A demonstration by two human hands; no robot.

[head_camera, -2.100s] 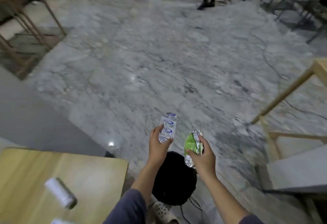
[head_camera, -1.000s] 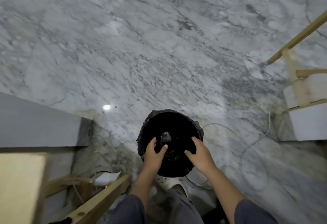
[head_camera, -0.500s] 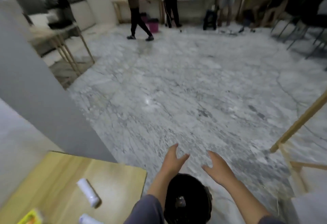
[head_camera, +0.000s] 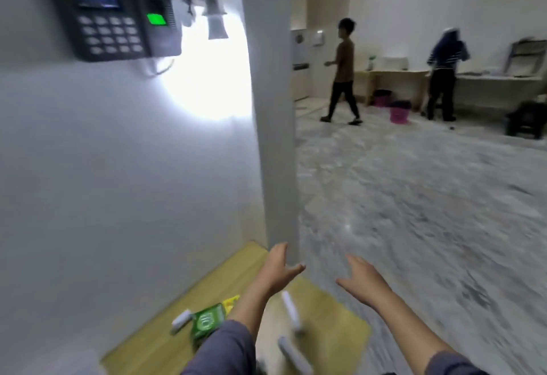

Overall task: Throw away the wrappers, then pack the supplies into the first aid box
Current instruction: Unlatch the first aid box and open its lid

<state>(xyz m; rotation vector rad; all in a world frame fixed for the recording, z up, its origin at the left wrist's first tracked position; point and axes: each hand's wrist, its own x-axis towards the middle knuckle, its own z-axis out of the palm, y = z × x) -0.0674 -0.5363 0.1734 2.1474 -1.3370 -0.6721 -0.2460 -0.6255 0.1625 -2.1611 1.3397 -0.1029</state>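
Note:
My left hand [head_camera: 276, 269] and my right hand [head_camera: 362, 280] are both empty, fingers spread, raised over the far corner of a light wooden table [head_camera: 334, 342]. On the table lie a green packet [head_camera: 207, 321] with a yellow item [head_camera: 231, 303] behind it. Three white rolls lie there too: one [head_camera: 181, 320] left of the packet, one [head_camera: 291, 312] below my left hand, one [head_camera: 294, 355] near the bottom edge. The view is blurred. No first aid box, bin or wrapper is in sight.
A white wall with a black keypad device [head_camera: 109, 10] fills the left. A grey pillar [head_camera: 273, 108] stands behind the table. Marble floor [head_camera: 414, 212] stretches right. Two people [head_camera: 343, 70] [head_camera: 444, 73] stand far off near tables and pink buckets [head_camera: 398, 114].
Both hands held wrappers, then let them go into a black bin on the floor. Since then the view has swung up and left to the table; both hands are empty.

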